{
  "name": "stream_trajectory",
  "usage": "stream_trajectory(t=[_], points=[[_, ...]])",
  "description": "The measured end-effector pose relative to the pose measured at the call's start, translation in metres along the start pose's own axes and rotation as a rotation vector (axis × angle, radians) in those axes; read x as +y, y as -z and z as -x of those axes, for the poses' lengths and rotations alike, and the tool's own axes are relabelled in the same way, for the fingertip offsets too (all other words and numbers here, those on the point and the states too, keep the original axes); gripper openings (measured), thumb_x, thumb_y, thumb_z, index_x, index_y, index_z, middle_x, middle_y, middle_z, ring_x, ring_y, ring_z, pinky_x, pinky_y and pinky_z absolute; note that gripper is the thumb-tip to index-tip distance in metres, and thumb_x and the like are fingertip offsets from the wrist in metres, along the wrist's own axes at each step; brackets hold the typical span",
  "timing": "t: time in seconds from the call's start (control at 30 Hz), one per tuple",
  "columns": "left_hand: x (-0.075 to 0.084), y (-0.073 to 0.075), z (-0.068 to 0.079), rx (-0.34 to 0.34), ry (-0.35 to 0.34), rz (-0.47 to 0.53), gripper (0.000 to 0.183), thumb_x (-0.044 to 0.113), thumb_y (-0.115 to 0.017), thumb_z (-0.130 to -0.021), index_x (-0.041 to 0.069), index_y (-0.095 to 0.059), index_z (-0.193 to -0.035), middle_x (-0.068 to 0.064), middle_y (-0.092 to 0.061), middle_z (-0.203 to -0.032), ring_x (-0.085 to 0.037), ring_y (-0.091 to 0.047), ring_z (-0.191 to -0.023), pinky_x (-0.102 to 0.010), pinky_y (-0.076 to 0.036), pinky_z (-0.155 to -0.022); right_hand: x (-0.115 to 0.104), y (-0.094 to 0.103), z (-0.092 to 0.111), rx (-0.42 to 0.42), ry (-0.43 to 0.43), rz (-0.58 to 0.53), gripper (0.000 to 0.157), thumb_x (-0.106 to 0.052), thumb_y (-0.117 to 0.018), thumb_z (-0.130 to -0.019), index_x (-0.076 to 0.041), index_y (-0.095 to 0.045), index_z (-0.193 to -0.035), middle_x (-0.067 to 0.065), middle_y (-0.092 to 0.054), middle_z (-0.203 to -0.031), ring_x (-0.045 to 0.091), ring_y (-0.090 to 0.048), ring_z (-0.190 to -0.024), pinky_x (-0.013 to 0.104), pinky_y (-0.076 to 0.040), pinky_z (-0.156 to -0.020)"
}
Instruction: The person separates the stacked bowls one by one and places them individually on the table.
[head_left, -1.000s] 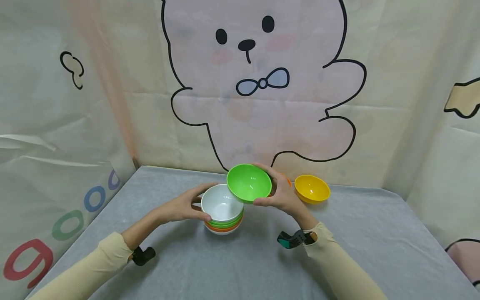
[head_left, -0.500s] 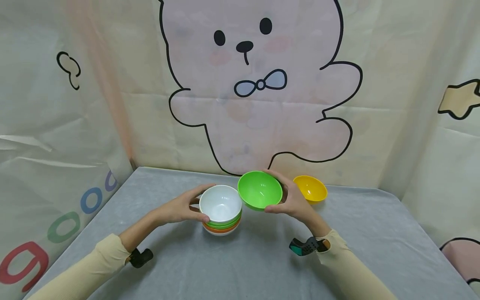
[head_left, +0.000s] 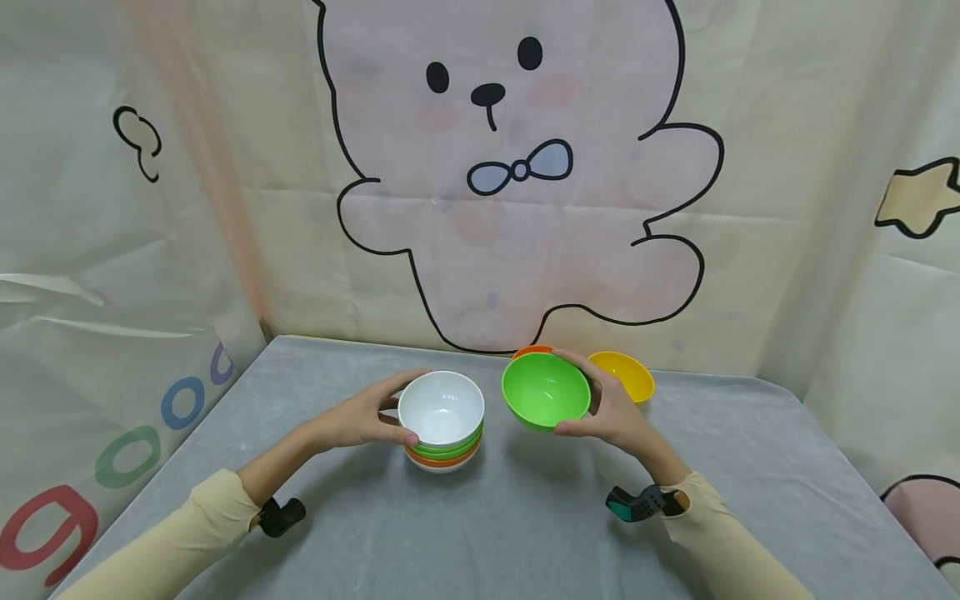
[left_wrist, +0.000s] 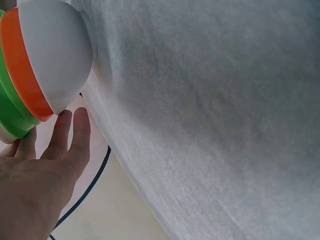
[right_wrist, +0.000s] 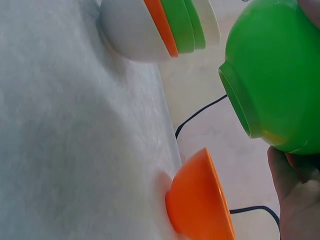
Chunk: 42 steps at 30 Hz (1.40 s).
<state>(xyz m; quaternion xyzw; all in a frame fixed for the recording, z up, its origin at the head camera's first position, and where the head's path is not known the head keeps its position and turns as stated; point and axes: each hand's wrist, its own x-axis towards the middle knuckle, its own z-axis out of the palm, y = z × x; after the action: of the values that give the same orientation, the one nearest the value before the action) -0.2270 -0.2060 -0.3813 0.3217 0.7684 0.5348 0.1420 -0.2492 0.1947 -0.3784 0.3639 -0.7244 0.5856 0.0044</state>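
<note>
A stack of nested bowls stands on the grey cloth, with a white bowl on top and green, orange and white ones beneath. My left hand grips this stack from its left side, thumb on the near side and fingers behind. In the left wrist view, fingertips lie along the stacked bowls. My right hand holds a green bowl by its right side, raised above the cloth and just right of the stack. From the right wrist view, the green bowl's foot ring shows apart from the table.
Behind the held bowl sits an orange bowl, mostly hidden in the head view. A yellow bowl stands at the back right. Grey cloth covers the table, and a printed curtain hangs along its far edge.
My right hand has carried the green bowl rightward and lower, from over the stack's rim to beside it. The left hand stays at the stack.
</note>
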Motion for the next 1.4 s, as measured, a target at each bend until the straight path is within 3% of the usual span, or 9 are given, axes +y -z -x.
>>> stream_trajectory(t=[0.2,0.33,0.77,1.0,1.17,1.4], points=[[0.001,0.000,0.001,0.000,0.002,0.002,0.089,0.011,-0.083,-0.087,0.017,-0.032,-0.159,-0.006,-0.041,-0.150,-0.038,-0.045,-0.134,-0.043,-0.051,-0.099,0.004,0.009,0.010,0.011,-0.006,0.045,0.092,-0.003,-0.090,-0.075,-0.002,-0.041,-0.153,0.017,-0.047,-0.144,0.032,-0.052,-0.120,0.035,-0.055,-0.092],[0.001,-0.001,0.000,0.001,0.007,0.004,0.090,0.010,-0.084,-0.086,0.019,-0.032,-0.159,-0.004,-0.041,-0.150,-0.036,-0.046,-0.134,-0.042,-0.051,-0.099,0.006,0.015,0.016,0.016,-0.022,0.049,0.092,0.000,-0.089,-0.076,0.002,-0.039,-0.153,0.017,-0.046,-0.145,0.031,-0.051,-0.121,0.034,-0.055,-0.092],[0.003,0.000,0.000,0.002,0.004,0.007,0.089,0.011,-0.083,-0.087,0.014,-0.031,-0.159,-0.009,-0.040,-0.151,-0.041,-0.044,-0.135,-0.050,-0.049,-0.100,0.006,0.044,0.039,0.078,-0.039,0.136,0.091,0.010,-0.087,-0.072,-0.002,-0.044,-0.151,0.018,-0.045,-0.145,0.026,-0.057,-0.113,0.031,-0.057,-0.087],[0.004,0.000,0.000,0.001,0.000,0.008,0.088,0.012,-0.083,-0.087,0.014,-0.032,-0.158,-0.008,-0.040,-0.151,-0.040,-0.043,-0.136,-0.045,-0.050,-0.100,0.009,0.058,0.053,0.119,-0.075,0.195,0.092,0.009,-0.087,-0.072,-0.004,-0.043,-0.152,0.020,-0.048,-0.140,0.022,-0.057,-0.110,0.026,-0.056,-0.085],[0.004,0.001,-0.001,-0.006,0.002,0.009,0.089,0.012,-0.083,-0.087,0.015,-0.031,-0.159,-0.007,-0.040,-0.151,-0.039,-0.045,-0.134,-0.043,-0.050,-0.099,0.008,0.067,0.065,0.143,-0.103,0.219,0.092,0.010,-0.086,-0.074,-0.002,-0.041,-0.153,0.023,-0.044,-0.144,0.016,-0.057,-0.112,0.025,-0.056,-0.083],[0.004,0.001,0.000,-0.005,0.004,0.010,0.089,0.012,-0.083,-0.087,0.014,-0.031,-0.159,-0.008,-0.040,-0.151,-0.039,-0.044,-0.135,-0.048,-0.049,-0.100,0.008,0.077,0.077,0.158,-0.111,0.234,0.092,0.012,-0.084,-0.076,0.004,-0.036,-0.154,0.024,-0.040,-0.148,0.011,-0.054,-0.116,0.023,-0.055,-0.084]])
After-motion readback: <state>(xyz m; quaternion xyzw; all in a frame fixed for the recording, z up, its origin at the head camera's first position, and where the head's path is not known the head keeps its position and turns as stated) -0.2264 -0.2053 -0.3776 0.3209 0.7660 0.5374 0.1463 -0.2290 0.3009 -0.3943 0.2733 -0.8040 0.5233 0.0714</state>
